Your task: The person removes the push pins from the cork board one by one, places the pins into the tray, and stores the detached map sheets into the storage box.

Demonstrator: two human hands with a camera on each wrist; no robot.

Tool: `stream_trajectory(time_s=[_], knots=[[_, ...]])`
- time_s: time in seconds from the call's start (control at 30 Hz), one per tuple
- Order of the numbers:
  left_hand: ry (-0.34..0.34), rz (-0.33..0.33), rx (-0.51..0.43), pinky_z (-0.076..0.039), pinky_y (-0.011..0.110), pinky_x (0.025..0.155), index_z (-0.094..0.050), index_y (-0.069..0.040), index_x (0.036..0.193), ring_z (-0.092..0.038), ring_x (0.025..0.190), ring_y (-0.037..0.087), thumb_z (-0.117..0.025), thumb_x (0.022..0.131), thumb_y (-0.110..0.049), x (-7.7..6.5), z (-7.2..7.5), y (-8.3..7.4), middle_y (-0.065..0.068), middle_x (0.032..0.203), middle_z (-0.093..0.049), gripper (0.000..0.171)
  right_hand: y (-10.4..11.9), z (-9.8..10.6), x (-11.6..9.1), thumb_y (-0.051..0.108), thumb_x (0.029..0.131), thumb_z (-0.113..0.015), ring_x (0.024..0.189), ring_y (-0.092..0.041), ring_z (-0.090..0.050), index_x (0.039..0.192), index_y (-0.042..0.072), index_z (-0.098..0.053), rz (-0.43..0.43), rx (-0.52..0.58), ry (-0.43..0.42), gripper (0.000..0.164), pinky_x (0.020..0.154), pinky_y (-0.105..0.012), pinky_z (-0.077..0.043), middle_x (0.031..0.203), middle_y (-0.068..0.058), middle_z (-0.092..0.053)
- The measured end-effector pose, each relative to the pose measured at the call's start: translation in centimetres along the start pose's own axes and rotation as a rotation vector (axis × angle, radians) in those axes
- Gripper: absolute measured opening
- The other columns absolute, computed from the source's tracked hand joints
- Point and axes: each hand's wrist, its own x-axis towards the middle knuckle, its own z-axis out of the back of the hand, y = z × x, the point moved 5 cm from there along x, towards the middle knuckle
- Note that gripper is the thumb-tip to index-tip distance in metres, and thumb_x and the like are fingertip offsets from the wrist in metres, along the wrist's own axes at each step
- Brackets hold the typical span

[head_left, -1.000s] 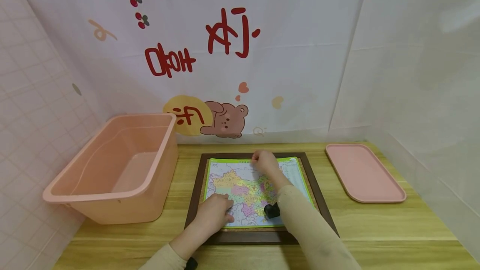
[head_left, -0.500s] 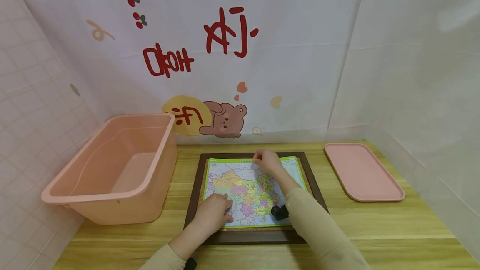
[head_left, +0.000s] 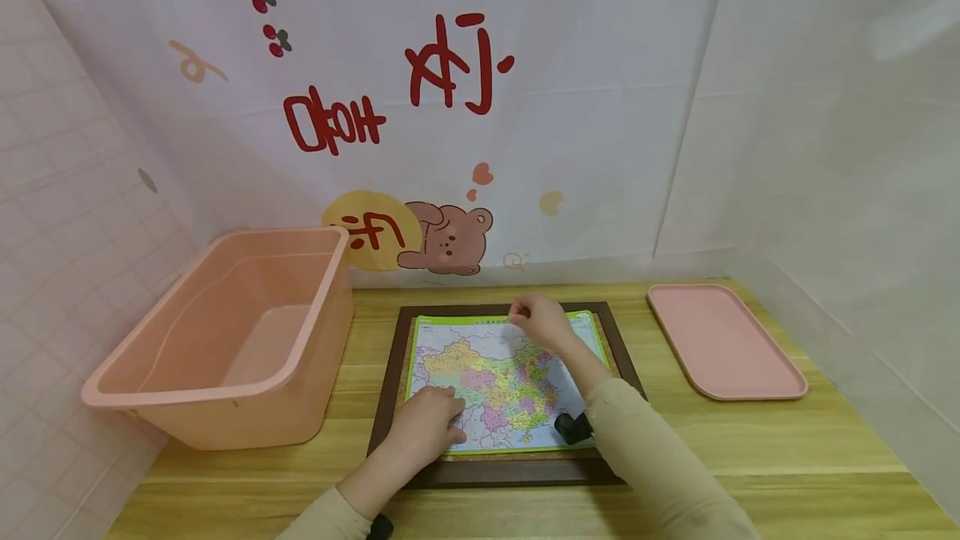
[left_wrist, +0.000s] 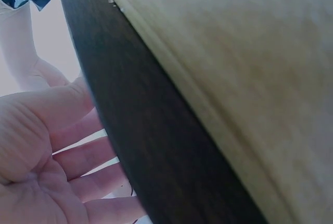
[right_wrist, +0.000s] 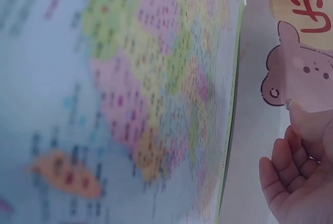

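A map with a green border (head_left: 480,386) lies on a corkboard with a dark brown frame (head_left: 517,472). My left hand (head_left: 426,423) rests with relaxed fingers on the map's lower left part. In the left wrist view, the palm and fingers of that left hand (left_wrist: 57,146) show beside the frame edge (left_wrist: 140,109). My right hand (head_left: 542,322) is over the map's top edge, fingers curled. The right wrist view shows its thumb and forefinger pinching a small pale, shiny piece (right_wrist: 289,104), mostly hidden by the fingertips.
A deep pink basin (head_left: 315,357) stands left of the board. To the right lies a flat pink tray (head_left: 727,344). Behind the wooden table (head_left: 750,457) hangs a white cloth (head_left: 600,132) printed with a bear.
My right hand has moved slightly up and to the right, its forearm swinging right and uncovering more of the map. My left hand stays in place.
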Motion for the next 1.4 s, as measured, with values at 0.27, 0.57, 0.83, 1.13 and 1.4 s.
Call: stream_trajectory(time_s=[0.27,0.57,0.83,1.13,1.4], knots=[[0.007,0.002,0.008,-0.055,0.041,0.085,-0.077,-0.005,0.103,-0.067,0.101,0.035,-0.085,0.074,-0.030,0.0,0.1,0.0,0.017,0.113,-0.071,0.040,0.0,0.8,-0.5,0.014,0.098,-0.064,0.062,-0.016,-0.046,0.082,0.013,-0.062,0.024,0.013,0.002,0.015,0.064,-0.033,-0.040,0.072,0.001,-0.056],[0.007,0.007,-0.001,-0.056,0.041,0.084,-0.077,-0.005,0.102,-0.067,0.101,0.035,-0.085,0.073,-0.029,0.0,0.0,0.0,0.017,0.112,-0.071,0.038,0.3,2.1,-1.2,0.012,0.096,-0.066,0.065,-0.016,-0.048,0.083,0.011,-0.064,0.058,0.015,-0.023,0.013,0.065,-0.034,-0.042,0.075,0.001,-0.058],[0.011,0.014,-0.010,-0.056,0.042,0.084,-0.077,-0.004,0.103,-0.066,0.102,0.036,-0.085,0.073,-0.028,0.0,0.0,-0.1,0.018,0.112,-0.071,0.040,-0.1,4.0,-2.3,0.011,0.095,-0.067,0.065,-0.016,-0.048,0.084,0.009,-0.064,0.094,-0.001,-0.046,0.012,0.066,-0.035,-0.043,0.077,0.000,-0.058],[0.012,0.013,-0.011,-0.055,0.042,0.086,-0.077,-0.003,0.104,-0.066,0.103,0.036,-0.085,0.074,-0.028,0.0,0.0,-0.1,0.018,0.112,-0.071,0.040,-1.1,6.1,-3.3,0.009,0.094,-0.067,0.067,-0.017,-0.048,0.085,0.008,-0.066,0.136,-0.004,-0.095,0.010,0.066,-0.036,-0.043,0.079,-0.002,-0.060],[0.030,0.030,-0.008,-0.055,0.042,0.086,-0.077,-0.004,0.105,-0.066,0.104,0.035,-0.085,0.074,-0.029,0.0,-0.1,0.0,0.017,0.114,-0.070,0.040,-1.9,7.0,-3.9,0.008,0.093,-0.068,0.067,-0.017,-0.048,0.083,0.007,-0.065,0.135,-0.017,-0.122,0.011,0.065,-0.035,-0.042,0.078,-0.001,-0.059]])
